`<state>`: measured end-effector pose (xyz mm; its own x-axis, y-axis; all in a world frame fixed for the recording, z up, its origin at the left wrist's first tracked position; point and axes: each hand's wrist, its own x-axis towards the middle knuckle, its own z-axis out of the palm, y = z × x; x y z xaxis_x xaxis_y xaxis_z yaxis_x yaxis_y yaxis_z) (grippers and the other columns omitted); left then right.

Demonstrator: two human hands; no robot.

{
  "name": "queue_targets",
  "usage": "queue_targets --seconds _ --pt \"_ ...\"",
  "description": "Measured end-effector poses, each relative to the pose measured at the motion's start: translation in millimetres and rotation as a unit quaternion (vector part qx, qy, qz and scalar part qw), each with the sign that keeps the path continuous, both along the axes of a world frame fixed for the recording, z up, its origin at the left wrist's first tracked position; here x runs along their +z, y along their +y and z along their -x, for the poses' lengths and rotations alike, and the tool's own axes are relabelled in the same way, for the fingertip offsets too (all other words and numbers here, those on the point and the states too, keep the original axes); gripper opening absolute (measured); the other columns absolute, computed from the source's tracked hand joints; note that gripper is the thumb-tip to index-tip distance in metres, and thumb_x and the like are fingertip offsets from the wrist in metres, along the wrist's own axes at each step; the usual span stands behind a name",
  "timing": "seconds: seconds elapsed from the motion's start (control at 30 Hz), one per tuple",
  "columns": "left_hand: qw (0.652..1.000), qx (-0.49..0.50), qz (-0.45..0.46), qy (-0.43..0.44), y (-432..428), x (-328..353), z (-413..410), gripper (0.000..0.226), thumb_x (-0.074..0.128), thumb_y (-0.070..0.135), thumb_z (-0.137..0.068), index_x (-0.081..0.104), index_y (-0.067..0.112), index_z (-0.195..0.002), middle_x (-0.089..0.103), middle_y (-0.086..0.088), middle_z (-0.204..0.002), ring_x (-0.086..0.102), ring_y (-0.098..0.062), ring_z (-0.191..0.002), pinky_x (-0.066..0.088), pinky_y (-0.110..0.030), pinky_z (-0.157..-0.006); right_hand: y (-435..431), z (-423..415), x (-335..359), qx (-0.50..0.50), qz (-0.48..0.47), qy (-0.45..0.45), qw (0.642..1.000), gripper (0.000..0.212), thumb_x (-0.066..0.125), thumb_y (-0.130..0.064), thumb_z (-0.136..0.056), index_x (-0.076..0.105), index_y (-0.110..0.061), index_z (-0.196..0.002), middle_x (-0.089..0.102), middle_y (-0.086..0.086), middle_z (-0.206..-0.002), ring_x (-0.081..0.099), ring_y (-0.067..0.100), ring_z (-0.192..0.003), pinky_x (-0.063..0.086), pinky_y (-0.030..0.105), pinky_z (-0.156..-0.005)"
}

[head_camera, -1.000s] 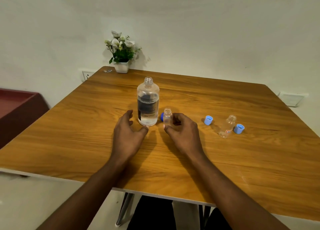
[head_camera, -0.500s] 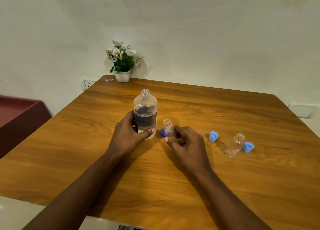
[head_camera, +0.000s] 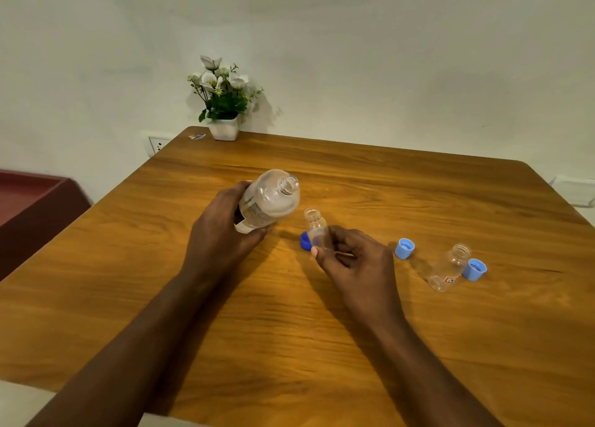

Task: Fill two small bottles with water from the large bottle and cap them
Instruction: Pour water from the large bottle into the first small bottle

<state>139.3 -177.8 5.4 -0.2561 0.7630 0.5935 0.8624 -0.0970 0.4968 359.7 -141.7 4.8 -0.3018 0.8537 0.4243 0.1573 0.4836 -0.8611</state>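
Note:
My left hand [head_camera: 222, 233] grips the large clear bottle [head_camera: 270, 198], lifted off the wooden table [head_camera: 354, 330] and tilted, its open mouth pointing right toward a small bottle. My right hand [head_camera: 357, 265] holds that small clear bottle [head_camera: 317, 230] upright, uncapped, just below and to the right of the large bottle's mouth. A dark blue cap [head_camera: 305, 241] lies on the table behind it. Farther right stands a second small open bottle [head_camera: 449, 267] between two light blue caps [head_camera: 404, 248] [head_camera: 474, 269].
A white pot of flowers [head_camera: 224, 104] stands at the table's far left corner against the wall. A dark red piece of furniture [head_camera: 32, 207] sits left of the table. Wall sockets show at both sides.
My left hand closed on the large bottle, lifted it and tipped its mouth to the right. My right hand kept hold of the small bottle.

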Motion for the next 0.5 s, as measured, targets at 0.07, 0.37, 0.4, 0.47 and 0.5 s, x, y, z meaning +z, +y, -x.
queue_targets --seconds 0.07,0.37,0.4,0.47,0.5 --pt "1.0 0.002 -0.001 0.031 0.1 -0.2 0.7 0.076 0.083 0.032 -0.071 0.048 0.01 -0.135 0.059 -0.008 -0.126 0.057 -0.019 -0.109 0.05 -0.029 -0.082 -0.7 -0.7 1.4 0.002 -0.001 0.0 1.0 0.027 0.075 -0.012 -0.081 0.072 -0.024 -0.104 0.071 -0.009 -0.093 0.068 0.008 -0.088 0.058 0.036 -0.078" --pt "0.997 0.011 -0.007 0.075 -2.1 -0.3 6.8 0.074 0.082 0.027 -0.071 0.048 0.007 -0.134 0.058 -0.012 -0.127 0.057 -0.025 -0.112 0.052 -0.036 -0.083 0.4 -1.6 0.9 0.008 0.01 0.002 1.0 0.024 0.075 -0.014 -0.08 0.075 -0.014 -0.104 0.071 -0.008 -0.095 0.067 0.009 -0.09 0.057 0.04 -0.078" --pt "0.997 0.013 -0.008 0.078 -2.2 -0.3 7.3 0.074 0.082 0.026 -0.071 0.048 0.007 -0.134 0.058 -0.012 -0.127 0.057 -0.025 -0.112 0.052 -0.036 -0.082 0.4 -1.7 0.9 0.008 0.008 0.0 1.0 0.024 0.075 -0.014 -0.08 0.075 -0.014 -0.104 0.071 -0.008 -0.094 0.067 0.009 -0.09 0.057 0.04 -0.078" --pt "0.996 0.016 -0.011 0.089 -2.2 -0.8 7.5 0.074 0.083 0.023 -0.071 0.048 0.007 -0.133 0.058 -0.013 -0.127 0.057 -0.026 -0.112 0.053 -0.037 -0.081 0.1 -1.8 0.5 0.01 0.01 -0.001 1.0 0.024 0.075 -0.016 -0.08 0.075 -0.013 -0.104 0.071 -0.007 -0.094 0.067 0.009 -0.09 0.057 0.04 -0.078" --pt "0.995 0.016 -0.011 0.096 -2.0 -1.3 7.5 0.074 0.084 0.022 -0.071 0.048 0.007 -0.133 0.058 -0.013 -0.127 0.057 -0.026 -0.111 0.054 -0.037 -0.081 0.0 -1.7 0.2 0.012 0.012 -0.001 1.0 0.025 0.075 -0.017 -0.08 0.074 -0.013 -0.105 0.071 -0.007 -0.095 0.067 0.009 -0.09 0.057 0.04 -0.078"
